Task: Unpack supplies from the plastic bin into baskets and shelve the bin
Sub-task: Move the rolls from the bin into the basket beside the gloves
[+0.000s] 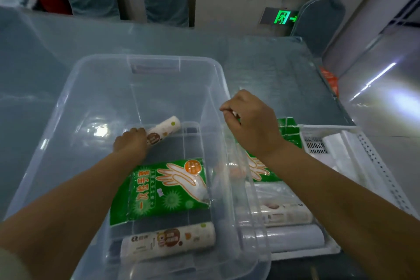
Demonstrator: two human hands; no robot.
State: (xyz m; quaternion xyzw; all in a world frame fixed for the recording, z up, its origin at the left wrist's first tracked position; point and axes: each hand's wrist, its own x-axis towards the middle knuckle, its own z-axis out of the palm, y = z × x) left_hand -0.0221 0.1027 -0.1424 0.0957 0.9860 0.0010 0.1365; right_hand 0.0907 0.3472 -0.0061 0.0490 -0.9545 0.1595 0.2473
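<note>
The patterned roll [164,129] lay on the floor of the clear plastic bin [95,88], its long axis running up and away to the right from the left hand [131,142], whose fingers were curled over its near end. The right hand [248,124] hung above the bin's right rim with loosely curled fingers, holding nothing I could make out. Behind the left wrist lay a green glove packet [163,191] and a second roll [168,242], so the left hand was plainly the nearer for lifting toward the white basket [372,154].
</note>
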